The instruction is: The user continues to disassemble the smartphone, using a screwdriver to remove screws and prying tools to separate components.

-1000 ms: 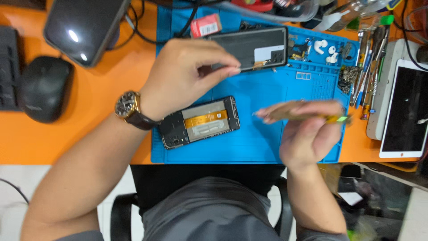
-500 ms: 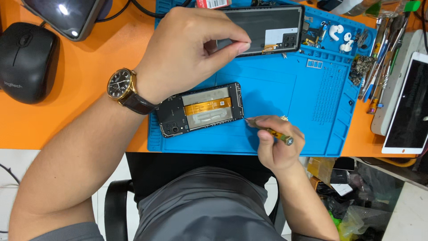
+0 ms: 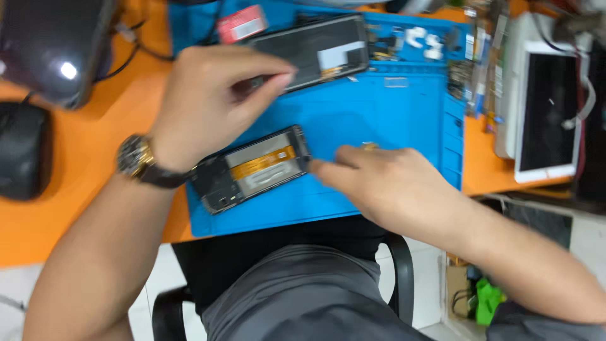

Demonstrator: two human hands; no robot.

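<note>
Where blue mat (image 3: 385, 113) covers orange desk (image 3: 82, 164): opened phone (image 3: 252, 169).

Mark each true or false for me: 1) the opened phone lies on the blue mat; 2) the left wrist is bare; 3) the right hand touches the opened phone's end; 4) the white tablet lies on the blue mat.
1) True: the opened phone lies on the blue mat.
2) False: the left hand has a wristwatch on its wrist.
3) True, as far as the blur shows: the right hand reaches its right end.
4) False: the white tablet lies right of the mat, off it.
</note>
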